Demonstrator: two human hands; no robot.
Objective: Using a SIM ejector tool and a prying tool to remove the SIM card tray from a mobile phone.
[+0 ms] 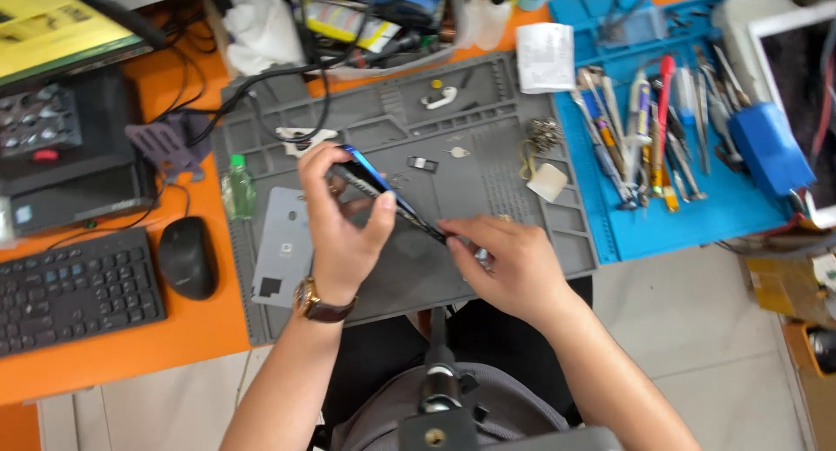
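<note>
We see a phone (pixel 383 190) held on edge above the middle of a grey work mat (pixel 488 164) on an orange desk (pixel 165 329). The left hand (pixel 340 225), with a watch (pixel 315 305) on its wrist, wraps around the far end of the phone, thumb pressed against one face and fingers curled behind the other, so the grip is closed on it. The right hand (pixel 509 264) meets the near end of the phone with its fingers drawn together; something thin and shiny seems to sit under them, but we cannot tell what it is or whether they pinch it.

On the mat just left of the left hand lies a flat grey back cover (pixel 283 246), and beside that stands a small bottle with a green cap (pixel 237 190). Small loose parts lie on the far part of the mat. To the right, a blue mat (pixel 697 216) carries a row of tweezers and screwdrivers (pixel 649 129). At the left edge of the desk sit a black mouse (pixel 185 257) and a black keyboard (pixel 74 290), well apart from the hands.
</note>
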